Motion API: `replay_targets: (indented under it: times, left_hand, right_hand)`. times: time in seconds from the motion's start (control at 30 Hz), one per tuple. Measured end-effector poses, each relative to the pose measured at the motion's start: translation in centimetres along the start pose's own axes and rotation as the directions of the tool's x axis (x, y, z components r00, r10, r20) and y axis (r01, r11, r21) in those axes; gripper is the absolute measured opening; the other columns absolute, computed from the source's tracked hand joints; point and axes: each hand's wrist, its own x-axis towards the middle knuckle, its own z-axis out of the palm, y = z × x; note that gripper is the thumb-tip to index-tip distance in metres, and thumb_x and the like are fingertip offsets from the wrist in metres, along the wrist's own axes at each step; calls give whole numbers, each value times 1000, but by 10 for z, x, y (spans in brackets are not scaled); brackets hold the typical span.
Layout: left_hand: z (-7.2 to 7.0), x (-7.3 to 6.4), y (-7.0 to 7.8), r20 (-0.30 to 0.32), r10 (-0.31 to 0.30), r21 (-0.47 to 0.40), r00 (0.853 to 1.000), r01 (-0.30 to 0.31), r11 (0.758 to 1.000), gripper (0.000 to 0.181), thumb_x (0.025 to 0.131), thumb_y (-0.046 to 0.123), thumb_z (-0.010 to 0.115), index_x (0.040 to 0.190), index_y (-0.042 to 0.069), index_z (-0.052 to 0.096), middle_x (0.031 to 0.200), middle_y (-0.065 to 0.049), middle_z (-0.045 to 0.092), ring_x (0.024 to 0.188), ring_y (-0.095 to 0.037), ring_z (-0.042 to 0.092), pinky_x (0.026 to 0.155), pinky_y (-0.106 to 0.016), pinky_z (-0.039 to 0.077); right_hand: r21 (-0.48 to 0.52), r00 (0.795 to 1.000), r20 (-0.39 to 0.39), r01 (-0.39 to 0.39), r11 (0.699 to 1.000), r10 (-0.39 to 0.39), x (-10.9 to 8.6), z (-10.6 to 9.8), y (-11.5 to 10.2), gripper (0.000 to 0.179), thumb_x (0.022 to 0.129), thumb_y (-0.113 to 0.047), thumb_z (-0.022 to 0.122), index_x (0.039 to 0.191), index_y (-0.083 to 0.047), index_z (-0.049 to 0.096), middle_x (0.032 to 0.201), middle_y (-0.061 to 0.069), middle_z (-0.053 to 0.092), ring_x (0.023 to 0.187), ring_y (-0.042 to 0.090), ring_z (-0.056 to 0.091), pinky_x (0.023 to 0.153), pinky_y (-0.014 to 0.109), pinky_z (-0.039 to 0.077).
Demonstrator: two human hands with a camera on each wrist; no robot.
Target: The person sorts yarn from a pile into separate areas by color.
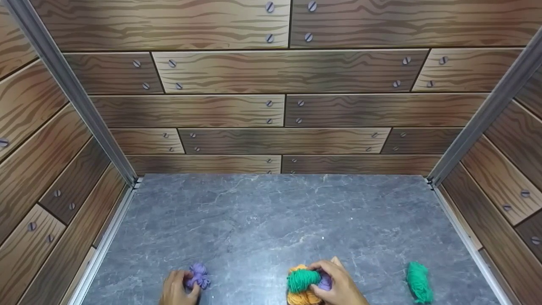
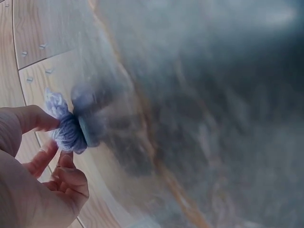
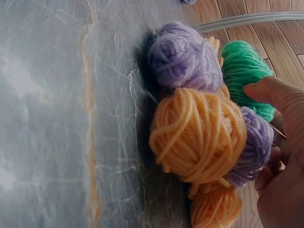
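My left hand (image 1: 180, 288) pinches a small purple yarn ball (image 1: 198, 276) between thumb and fingers, at the left on the grey tabletop. The left wrist view shows this purple yarn ball (image 2: 69, 133) close against the surface. Over a heap of yarn, my right hand (image 1: 338, 283) grips a green yarn ball (image 1: 303, 280) at its right end. In the right wrist view the thumb lies on the green yarn ball (image 3: 244, 73). Beneath it are a large orange yarn ball (image 3: 199, 135), a smaller orange yarn ball (image 3: 216, 206) and purple yarn balls (image 3: 183, 57) on two sides.
A second green yarn ball (image 1: 419, 282) lies by itself on the right of the marbled grey tabletop (image 1: 271, 212). Wood-patterned walls (image 1: 283, 110) enclose the table at the back and both sides, with metal rails (image 1: 465, 245) along the side edges.
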Motion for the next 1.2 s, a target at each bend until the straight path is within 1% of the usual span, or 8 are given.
replay_targets:
  times: [0.17, 0.37, 0.5, 0.6, 0.77, 0.93, 1.03, 1.2]
  left_hand:
    - [-1, 1, 4, 12, -28, 1, 1000, 28, 1000, 23, 72, 13, 82, 88, 9, 66, 86, -3, 55, 82, -24, 56, 78, -44, 48]
    - [-2, 1, 9, -36, -7, -1, 999, 7, 1000, 24, 71, 14, 83, 87, 9, 67, 87, -4, 57, 83, -27, 59, 80, -46, 48]
    - [-2, 1, 11, -54, 10, 3, 998, -10, 1000, 23, 71, 15, 83, 86, 10, 66, 86, -4, 57, 83, -28, 59, 80, -47, 48]
    - [-2, 1, 12, -56, 19, 7, 998, -19, 1000, 21, 73, 16, 81, 86, 9, 67, 86, -5, 57, 83, -28, 59, 79, -48, 48]
    - [-2, 0, 14, -101, 51, 0, 994, -52, 999, 20, 76, 17, 80, 88, 7, 68, 87, -7, 58, 82, -29, 58, 78, -49, 48]
    - [3, -2, 17, -214, 100, -8, 972, -104, 995, 18, 74, 16, 79, 85, 8, 69, 84, -6, 58, 79, -28, 58, 75, -49, 48]
    - [7, -4, 18, -273, 121, -14, 955, -129, 992, 17, 72, 14, 80, 83, 9, 69, 83, -4, 57, 78, -26, 58, 73, -47, 49]
    - [12, -4, 19, -339, 187, -26, 922, -208, 978, 18, 69, 10, 82, 80, 11, 67, 80, -1, 57, 75, -23, 57, 70, -43, 50]
  right_hand:
    - [11, 999, -15, -51, 999, 51, -2, -1, 0, 37, 83, -13, 85, 115, -24, 69, 107, -12, 72, 85, 8, 51, 75, 29, 42]
    - [19, 996, -14, -93, 995, 93, -2, -3, 1, 35, 84, -12, 84, 113, -25, 70, 106, -13, 72, 89, 5, 60, 82, 31, 42]
    - [3, 994, -25, -105, 994, 105, -1, -3, 1, 37, 83, -11, 85, 112, -26, 70, 105, -14, 72, 88, 5, 58, 82, 31, 45]
    - [-18, 993, -43, -110, 994, 109, 0, -2, 0, 39, 81, -9, 86, 111, -27, 70, 104, -16, 71, 89, 5, 61, 90, 45, 48]
    - [-7, 990, -67, -126, 992, 125, 2, -2, -3, 39, 80, -7, 86, 110, -26, 71, 104, -17, 71, 89, 4, 66, 95, 77, 36]
    - [27, 984, -80, -159, 987, 161, 1, -4, -5, 36, 80, -7, 85, 110, -23, 72, 104, -17, 71, 93, 6, 68, 96, 86, 26]
    - [29, 980, -75, -182, 983, 184, 1, -5, -6, 36, 81, -8, 85, 110, -23, 72, 104, -17, 71, 96, 6, 67, 97, 86, 24]
    - [41, 973, -67, -219, 975, 222, 0, -7, -8, 34, 82, -10, 85, 110, -24, 71, 103, -17, 70, 93, 5, 67, 99, 86, 22]
